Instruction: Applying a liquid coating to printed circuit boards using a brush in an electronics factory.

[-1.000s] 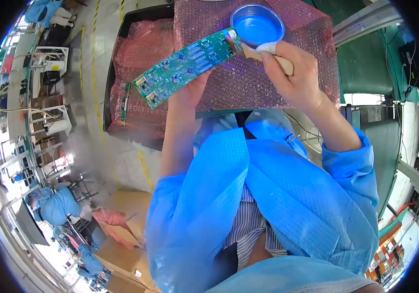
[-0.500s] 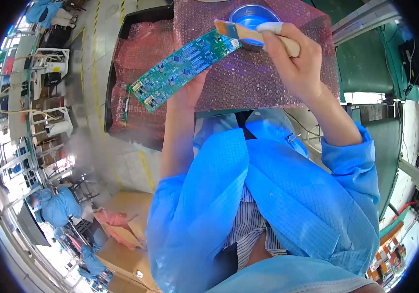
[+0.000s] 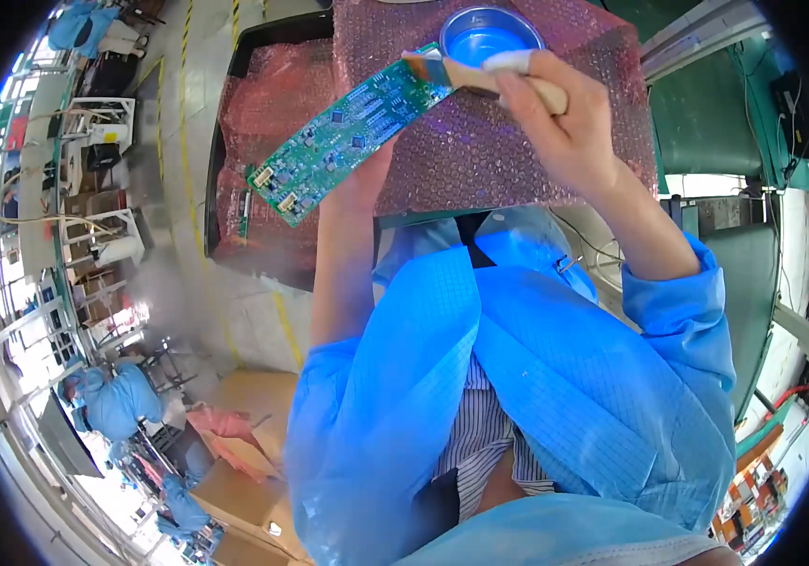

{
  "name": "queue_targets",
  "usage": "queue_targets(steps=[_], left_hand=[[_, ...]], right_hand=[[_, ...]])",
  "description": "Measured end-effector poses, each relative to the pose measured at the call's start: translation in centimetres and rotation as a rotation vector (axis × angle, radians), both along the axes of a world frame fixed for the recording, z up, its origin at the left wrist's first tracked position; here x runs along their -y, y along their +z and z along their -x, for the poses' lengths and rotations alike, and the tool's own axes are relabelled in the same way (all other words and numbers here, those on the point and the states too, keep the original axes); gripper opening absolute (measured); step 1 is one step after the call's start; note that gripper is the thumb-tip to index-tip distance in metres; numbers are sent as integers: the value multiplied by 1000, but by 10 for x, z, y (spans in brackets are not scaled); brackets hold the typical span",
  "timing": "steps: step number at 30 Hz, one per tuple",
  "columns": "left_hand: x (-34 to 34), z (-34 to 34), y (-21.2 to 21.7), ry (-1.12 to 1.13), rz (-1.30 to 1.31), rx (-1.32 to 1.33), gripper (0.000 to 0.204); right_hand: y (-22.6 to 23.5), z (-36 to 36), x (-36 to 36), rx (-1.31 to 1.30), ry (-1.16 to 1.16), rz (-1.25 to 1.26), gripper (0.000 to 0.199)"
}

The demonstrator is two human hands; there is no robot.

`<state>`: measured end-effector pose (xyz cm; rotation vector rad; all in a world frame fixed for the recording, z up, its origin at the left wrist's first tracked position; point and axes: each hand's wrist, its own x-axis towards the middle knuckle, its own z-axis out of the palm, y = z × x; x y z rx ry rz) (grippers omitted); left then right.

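A long green circuit board (image 3: 343,132) is held tilted by my left hand (image 3: 367,179), which grips it from beneath; most of those fingers are hidden behind the board. My right hand (image 3: 569,118) is closed around the wooden handle of a flat paintbrush (image 3: 466,75), with a white wrap on one fingertip. The brush's bristles lie over the board's upper right end and appear to touch it. Just behind the brush stands a round metal bowl (image 3: 489,36) with liquid that glows blue.
Pink bubble wrap (image 3: 508,160) covers the table under the bowl. To its left is a black tray (image 3: 221,151) lined with more pink wrap, a small green board (image 3: 245,217) in it. Cardboard boxes (image 3: 244,491) stand at lower left; people in blue work farther off.
My right hand has moved the brush slightly left and down, so its bristles now cover more of the board's right end. The left hand and board have barely moved.
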<state>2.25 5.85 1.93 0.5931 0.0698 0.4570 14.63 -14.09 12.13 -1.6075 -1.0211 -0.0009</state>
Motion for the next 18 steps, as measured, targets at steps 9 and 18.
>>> queue_targets(steps=[9, 18], left_hand=[[-2, 1, 4, 3, -24, -5, 38], [4, -4, 28, -44, 38, -57, 37]], right_hand=[[-3, 6, 15, -157, 62, 42, 12], [-13, -7, 69, -250, -157, 12, 15]])
